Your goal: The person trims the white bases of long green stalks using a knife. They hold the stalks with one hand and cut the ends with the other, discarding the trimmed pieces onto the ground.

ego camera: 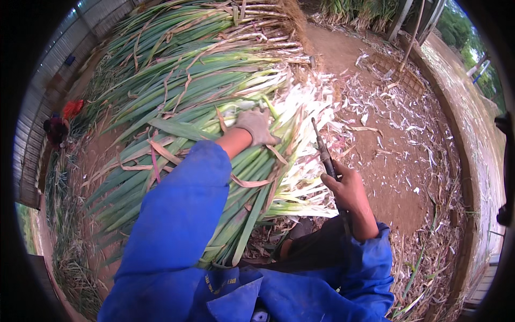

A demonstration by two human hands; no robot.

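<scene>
My left hand (252, 125), in a pale work glove, presses on a heap of long green onions (193, 100). Its thumb is spread towards the white stems, and its fingertips are partly hidden among the stalks, so I cannot tell whether they close on any. Bare, my right hand (349, 186) grips a dark air blow gun (328, 163). The thin nozzle points away from me, beside the peeled white stems (312, 120), without touching them. A dark hose seems to run back from the gun along my forearm.
Unpeeled onions with brown roots (295, 24) lie at the far end of the heap. Peeled skins litter the dirt floor (396, 177) to the right, by a low kerb (462, 161). A pole (412, 40) leans at the upper right. Another person (56, 129) is at the far left.
</scene>
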